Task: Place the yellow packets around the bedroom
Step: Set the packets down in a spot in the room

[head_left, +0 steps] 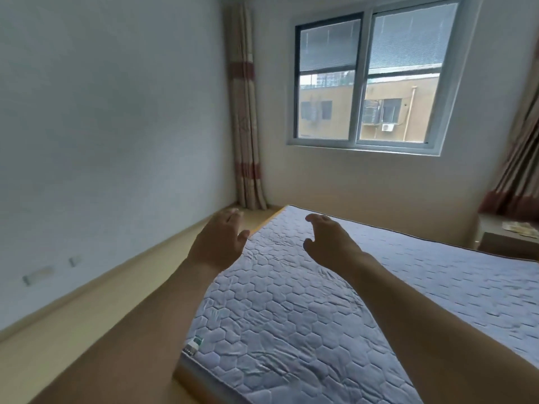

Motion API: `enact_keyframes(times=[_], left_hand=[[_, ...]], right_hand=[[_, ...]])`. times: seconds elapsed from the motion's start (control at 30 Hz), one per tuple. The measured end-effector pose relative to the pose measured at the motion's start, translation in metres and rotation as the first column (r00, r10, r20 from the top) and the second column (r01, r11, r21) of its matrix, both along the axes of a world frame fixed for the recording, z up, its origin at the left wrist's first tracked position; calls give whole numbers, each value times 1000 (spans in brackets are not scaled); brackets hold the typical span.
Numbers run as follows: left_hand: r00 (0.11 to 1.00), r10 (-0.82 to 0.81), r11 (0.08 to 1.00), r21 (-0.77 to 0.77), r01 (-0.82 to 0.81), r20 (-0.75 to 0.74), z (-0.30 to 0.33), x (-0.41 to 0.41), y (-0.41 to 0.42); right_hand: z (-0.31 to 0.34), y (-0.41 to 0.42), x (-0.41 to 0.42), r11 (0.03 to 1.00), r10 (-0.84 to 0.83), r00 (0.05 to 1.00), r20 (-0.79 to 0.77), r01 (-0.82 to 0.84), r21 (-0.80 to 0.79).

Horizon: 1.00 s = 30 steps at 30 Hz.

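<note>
Both my arms reach forward over a bare quilted grey mattress (306,301). My left hand (217,242) hovers past the mattress's left edge, over the floor strip, fingers spread and empty. My right hand (328,239) is above the mattress near its far left corner, fingers loosely apart, holding nothing. No yellow packet is visible in either hand. Some pale yellowish flat items (519,227) lie on a bedside table at the far right; I cannot tell whether they are packets.
A narrow tan floor strip (102,330) runs between the mattress and the white left wall. Striped curtains (246,118) hang in the corner beside a closed window (373,77). A bedside table (501,237) stands at the far right. A small label (194,344) sits on the mattress's near corner.
</note>
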<state>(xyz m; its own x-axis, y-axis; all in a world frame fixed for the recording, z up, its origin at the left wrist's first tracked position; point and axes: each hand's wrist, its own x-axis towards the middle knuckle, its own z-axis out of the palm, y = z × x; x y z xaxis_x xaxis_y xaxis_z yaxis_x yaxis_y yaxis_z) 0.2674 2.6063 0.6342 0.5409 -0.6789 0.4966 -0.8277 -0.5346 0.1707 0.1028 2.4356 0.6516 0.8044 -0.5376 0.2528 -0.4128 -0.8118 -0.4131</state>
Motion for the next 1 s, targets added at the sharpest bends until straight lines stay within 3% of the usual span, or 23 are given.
enact_keyframes(times=[0.23, 0.5, 0.67, 1.0], left_hand=[[983, 181, 983, 41, -179, -44, -13, 141, 99], [937, 341, 939, 72, -336, -78, -40, 324, 138], [912, 402, 912, 128, -390, -81, -16, 450, 147], [849, 525, 849, 109, -518, -56, 19, 676, 213]], right_hand=[[-17, 71, 178, 977, 215, 976, -19, -215, 8], [-50, 94, 401, 926, 377, 925, -40, -377, 25], [-42, 99, 546, 896, 441, 897, -32, -437, 81], [-22, 171, 800, 821, 570, 821, -25, -569, 41]])
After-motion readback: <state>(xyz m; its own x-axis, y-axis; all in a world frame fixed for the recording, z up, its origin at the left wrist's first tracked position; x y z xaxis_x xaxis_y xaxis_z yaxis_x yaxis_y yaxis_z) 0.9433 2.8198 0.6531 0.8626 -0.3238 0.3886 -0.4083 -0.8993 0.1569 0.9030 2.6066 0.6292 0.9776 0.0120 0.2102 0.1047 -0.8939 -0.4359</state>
